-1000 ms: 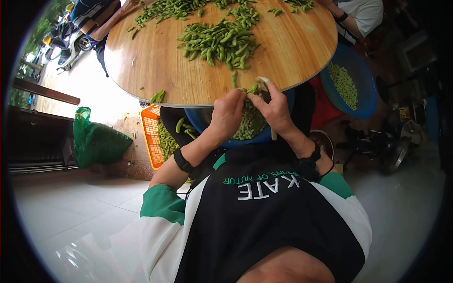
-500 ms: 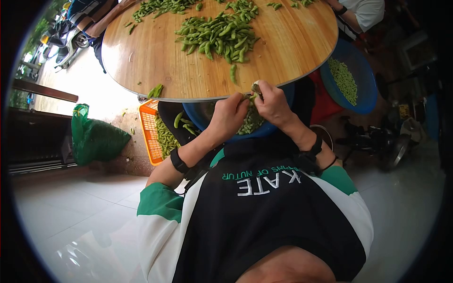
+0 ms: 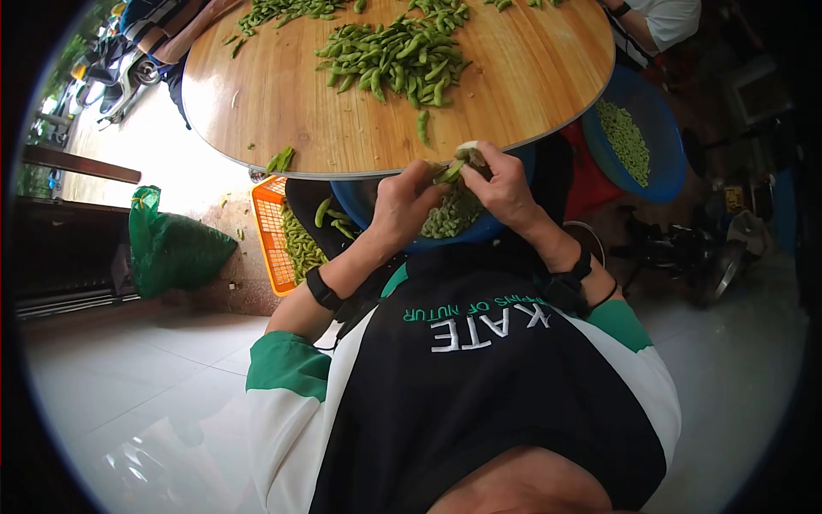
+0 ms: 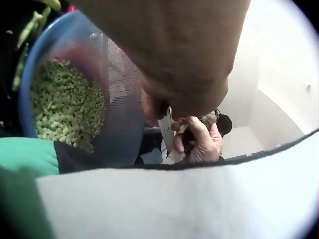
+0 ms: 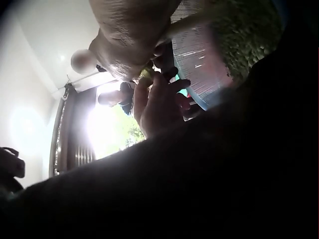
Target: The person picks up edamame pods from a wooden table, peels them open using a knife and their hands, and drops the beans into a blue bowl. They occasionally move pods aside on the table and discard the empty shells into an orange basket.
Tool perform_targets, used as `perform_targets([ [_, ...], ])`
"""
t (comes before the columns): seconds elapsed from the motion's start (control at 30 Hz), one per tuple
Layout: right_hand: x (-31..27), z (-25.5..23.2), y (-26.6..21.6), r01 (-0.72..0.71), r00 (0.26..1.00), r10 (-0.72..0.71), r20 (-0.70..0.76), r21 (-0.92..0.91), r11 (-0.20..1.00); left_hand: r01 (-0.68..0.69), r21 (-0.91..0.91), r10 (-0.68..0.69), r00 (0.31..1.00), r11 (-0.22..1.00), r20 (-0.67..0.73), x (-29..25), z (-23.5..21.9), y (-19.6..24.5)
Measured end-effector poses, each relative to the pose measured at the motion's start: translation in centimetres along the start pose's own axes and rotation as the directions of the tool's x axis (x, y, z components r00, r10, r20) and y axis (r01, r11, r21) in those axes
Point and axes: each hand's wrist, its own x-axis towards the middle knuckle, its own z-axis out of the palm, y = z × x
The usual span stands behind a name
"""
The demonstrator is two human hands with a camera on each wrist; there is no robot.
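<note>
Between my two hands, over the table's near edge, is a green edamame pod [image 3: 449, 174]. My left hand [image 3: 401, 208] pinches one end of it with thumb and forefinger. My right hand [image 3: 503, 185] grips the other side, with a brownish-green bit and a white covering at its fingertips. Under the hands stands a blue basin [image 3: 349, 197] with shelled green beans [image 3: 451, 216]. In the left wrist view, the right hand's fingers [image 4: 205, 142] are bent near the left hand. A single pod [image 3: 423, 127] lies on the table ahead, near the big heap of pods [image 3: 394, 64].
The round wooden table [image 3: 257, 103] spans the front. An orange basket [image 3: 272, 248] of pods stands at left, beside a green sack [image 3: 175, 248]. At right is another blue basin [image 3: 672, 146] with shelled beans [image 3: 623, 141]. Two other people [image 3: 171, 30] sit across the table.
Half a second ago the hands were pressed closely together, mostly hiding what they held. Now they have spread slightly and the pod shows between them. The view has shifted a little.
</note>
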Motion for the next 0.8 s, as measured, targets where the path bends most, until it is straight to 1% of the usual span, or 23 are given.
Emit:
perform_targets([
  [0.03,0.0,-0.2,-0.1,-0.089,0.996,0.089,-0.002,0.068,0.994,-0.037,0.074,0.039,0.999,0.997,-0.013,-0.3,-0.5,-0.2],
  [0.07,-0.1,-0.2,0.1,-0.087,0.996,0.088,-0.003,0.069,0.994,-0.074,0.148,0.078,0.997,0.986,-0.023,-0.6,-1.1,-0.3],
  [0.1,-0.3,-0.2,0.4,-0.093,0.995,0.088,0.038,0.157,0.983,-0.169,0.279,0.199,0.976,0.945,-0.084,-1.1,-2.2,0.5],
  [0.13,-0.4,-0.3,0.6,-0.099,0.994,0.083,0.075,0.244,0.965,-0.252,0.41,0.327,0.937,0.877,-0.124,-1.7,-3.7,1.6],
  [0.17,-0.4,-0.4,0.3,-0.094,0.995,0.081,0.063,0.245,0.965,-0.24,0.595,0.355,0.932,0.767,-0.081,-2.2,-5.5,2.0],
  [0.2,-0.4,-0.6,-0.2,-0.205,0.978,0.181,0.104,0.324,0.923,-0.211,0.772,0.326,0.945,0.599,0.005,-2.6,-7.4,2.0],
  [0.23,-0.3,-0.8,-0.7,-0.315,0.949,0.274,0.157,0.397,0.862,-0.196,0.86,0.31,0.95,0.471,0.046,-2.9,-8.6,2.6],
  [0.27,-0.1,-1.0,-0.8,-0.312,0.95,0.272,0.156,0.4,0.862,-0.242,0.86,0.384,0.922,0.448,0.059,-2.7,-8.8,3.6],
  [0.3,0.2,-1.2,-0.8,-0.34,0.94,0.31,0.141,0.422,0.84,-0.286,0.861,0.454,0.888,0.421,0.073,-2.2,-8.7,4.5],
  [0.33,0.4,-1.1,-0.7,-0.368,0.928,0.35,0.125,0.446,0.816,-0.289,0.863,0.453,0.888,0.415,0.079,-1.3,-8.2,4.5],
  [0.37,0.4,-1.0,-0.5,-0.367,0.928,0.352,0.12,0.45,0.814,-0.255,0.722,0.353,0.935,0.643,0.016,0.0,-7.3,4.2],
  [0.4,0.4,-0.9,-0.1,-0.352,0.931,0.35,0.103,0.511,0.785,-0.189,0.529,0.235,0.972,0.828,-0.021,1.3,-6.2,3.8],
  [0.43,0.4,-1.0,0.1,-0.334,0.933,0.349,0.087,0.566,0.753,-0.194,0.522,0.238,0.971,0.831,-0.018,2.8,-4.9,3.2],
  [0.5,0.1,-1.6,0.1,-0.356,0.928,0.357,0.107,0.539,0.763,-0.242,0.672,0.371,0.927,0.7,-0.053,5.3,-2.7,1.6],
  [0.53,-0.1,-1.9,0.5,-0.388,0.917,0.371,0.148,0.55,0.739,-0.24,0.67,0.37,0.927,0.703,-0.056,6.2,-2.6,0.9],
  [0.57,-0.3,-2.2,0.7,-0.418,0.905,0.383,0.187,0.562,0.713,-0.216,0.688,0.335,0.941,0.693,-0.042,7.0,-2.5,0.3],
  [0.6,-0.5,-2.2,0.8,-0.421,0.903,0.386,0.187,0.564,0.711,-0.193,0.706,0.296,0.955,0.681,-0.025,7.2,-2.4,0.0],
  [0.67,-0.8,-2.4,0.9,-0.446,0.889,0.395,0.23,0.629,0.637,-0.214,0.723,0.3,0.954,0.657,0.009,6.8,-2.8,-0.1],
  [0.7,-0.6,-2.5,0.8,-0.439,0.893,0.389,0.227,0.63,0.64,-0.236,0.74,0.31,0.95,0.63,0.039,6.8,-3.1,0.0],
  [0.73,-0.6,-2.3,0.4,-0.445,0.893,0.365,0.263,0.634,0.633,-0.241,0.743,0.314,0.948,0.624,0.044,6.5,-3.0,0.1],
  [0.8,-0.3,-1.9,-0.1,-0.454,0.89,0.338,0.305,0.647,0.613,-0.317,0.731,0.469,0.883,0.604,-0.004,5.6,-2.6,0.3],
])
